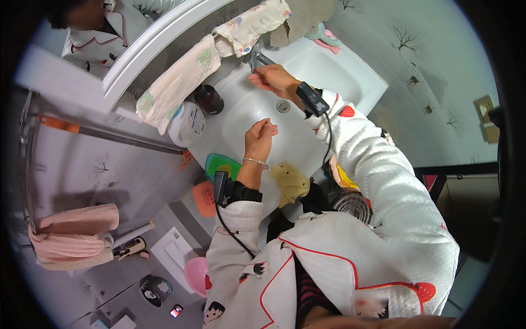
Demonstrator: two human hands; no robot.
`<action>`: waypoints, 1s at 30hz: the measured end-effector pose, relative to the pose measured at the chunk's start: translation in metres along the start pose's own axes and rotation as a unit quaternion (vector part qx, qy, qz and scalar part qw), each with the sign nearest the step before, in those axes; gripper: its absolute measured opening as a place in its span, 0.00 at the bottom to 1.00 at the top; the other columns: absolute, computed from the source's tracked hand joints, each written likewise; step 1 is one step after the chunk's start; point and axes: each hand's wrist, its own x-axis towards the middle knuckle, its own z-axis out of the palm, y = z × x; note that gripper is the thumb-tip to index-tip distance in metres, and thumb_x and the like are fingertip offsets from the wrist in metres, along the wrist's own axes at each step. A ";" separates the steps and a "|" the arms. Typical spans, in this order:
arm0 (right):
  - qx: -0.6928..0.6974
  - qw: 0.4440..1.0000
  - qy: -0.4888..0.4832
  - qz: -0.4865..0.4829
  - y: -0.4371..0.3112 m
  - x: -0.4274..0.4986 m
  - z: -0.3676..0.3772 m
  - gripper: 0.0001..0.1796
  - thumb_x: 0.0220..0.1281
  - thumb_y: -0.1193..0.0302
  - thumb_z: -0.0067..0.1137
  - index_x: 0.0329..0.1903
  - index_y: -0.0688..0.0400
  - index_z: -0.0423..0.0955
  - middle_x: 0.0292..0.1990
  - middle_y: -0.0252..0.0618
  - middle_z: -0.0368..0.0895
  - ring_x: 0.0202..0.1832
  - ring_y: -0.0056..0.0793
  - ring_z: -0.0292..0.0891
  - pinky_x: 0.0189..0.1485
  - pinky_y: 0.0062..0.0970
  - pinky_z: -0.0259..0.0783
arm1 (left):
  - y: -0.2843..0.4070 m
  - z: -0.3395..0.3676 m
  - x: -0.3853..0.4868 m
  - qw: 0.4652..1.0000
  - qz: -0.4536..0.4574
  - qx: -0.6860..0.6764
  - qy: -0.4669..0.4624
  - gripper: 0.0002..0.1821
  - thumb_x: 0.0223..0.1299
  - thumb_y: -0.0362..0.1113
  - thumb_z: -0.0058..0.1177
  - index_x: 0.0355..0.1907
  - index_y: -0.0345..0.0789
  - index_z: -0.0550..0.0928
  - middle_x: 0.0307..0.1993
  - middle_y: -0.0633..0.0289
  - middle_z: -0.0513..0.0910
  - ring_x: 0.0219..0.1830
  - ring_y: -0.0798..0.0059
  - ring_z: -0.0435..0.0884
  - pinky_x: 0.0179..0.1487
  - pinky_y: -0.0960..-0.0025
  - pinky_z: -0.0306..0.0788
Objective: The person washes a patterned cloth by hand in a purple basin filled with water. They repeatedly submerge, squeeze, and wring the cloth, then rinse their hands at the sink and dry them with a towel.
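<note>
Before me is a white ceramic washbasin (296, 135) with a round drain (283, 107). My right hand (276, 79) reaches to the grey metal faucet (258, 57); its fingers are apart below and beside the spout, and whether they touch it is unclear. Over the near left part of the bowl, my left hand (261, 132) is held with its fingers curled; I cannot tell whether something small is inside. A yellowish cloth (289, 181) drapes over the basin's front rim. At the left rim lies a green soap dish (220, 164).
A white plastic bottle (187, 125) and a dark bottle (208, 99) stand at the basin's left back. Towels (181, 82) hang on a bar above the faucet. An orange-handled pole (123, 135) leans at left, and a pink basin (197, 275) is lower down.
</note>
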 end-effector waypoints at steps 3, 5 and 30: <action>0.118 0.991 -0.040 0.051 -0.014 0.031 0.013 0.11 0.68 0.72 0.47 0.47 0.66 0.71 0.42 0.42 0.80 0.39 0.28 0.78 0.41 0.24 0.76 | -0.002 0.020 0.040 0.990 -0.101 -0.081 0.056 0.18 0.68 0.40 0.47 0.49 0.27 0.77 0.40 0.55 0.83 0.40 0.72 0.83 0.47 0.70 0.75; 0.204 0.976 -0.068 -0.016 -0.021 0.040 0.019 0.11 0.67 0.73 0.48 0.46 0.67 0.71 0.41 0.41 0.79 0.39 0.30 0.77 0.43 0.27 0.76 | -0.008 0.031 0.063 0.978 -0.129 -0.135 0.090 0.20 0.68 0.45 0.46 0.50 0.29 0.74 0.41 0.52 0.82 0.43 0.66 0.82 0.49 0.65 0.75; 0.260 0.956 -0.047 0.129 0.077 0.072 -0.075 0.13 0.69 0.70 0.44 0.31 0.66 0.70 0.27 0.42 0.74 0.29 0.30 0.72 0.30 0.25 0.70 | -0.076 0.094 0.197 0.802 -0.107 -0.584 -0.063 0.24 0.67 0.55 0.31 0.44 0.37 0.73 0.43 0.56 0.77 0.50 0.60 0.74 0.57 0.54 0.68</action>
